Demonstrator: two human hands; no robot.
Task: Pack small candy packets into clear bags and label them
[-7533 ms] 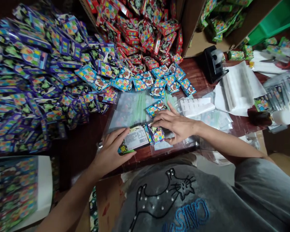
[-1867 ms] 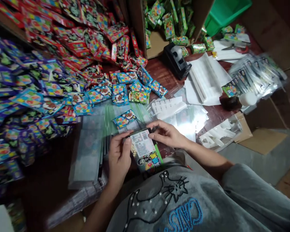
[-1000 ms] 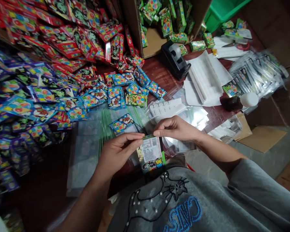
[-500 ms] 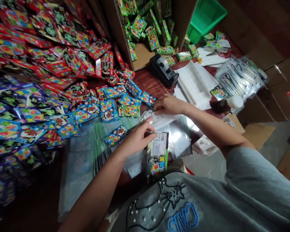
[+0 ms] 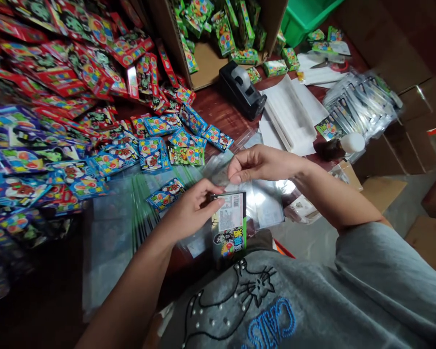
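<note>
My left hand [image 5: 195, 207] pinches the top edge of a dark printed candy bag [image 5: 239, 227] between thumb and fingers. A white barcode label covers its upper part, and its lower end hangs close to my shirt. Just above that edge, my right hand [image 5: 263, 164] is closed, thumb against fingertips; whatever lies in the pinch is too small or too clear to make out. Clear plastic bags [image 5: 268, 206] lie under and beside both hands. A blue candy packet [image 5: 166, 194] rests on green-edged plastic sleeves [image 5: 132, 203] beside my left hand.
Red candy packets [image 5: 76, 63] and blue ones [image 5: 150, 152] are heaped at left. A cardboard box [image 5: 212, 75] of green packets stands at the back. Nearby are a black tape dispenser [image 5: 245, 92], white paper [image 5: 292, 116], a white-capped bottle [image 5: 350, 144], and stacked clear bags [image 5: 363, 104].
My right hand has moved from near the blue packets back toward the candy bag, its fingers now pinched together. My left hand still holds the bag. The whole view has shifted slightly.
</note>
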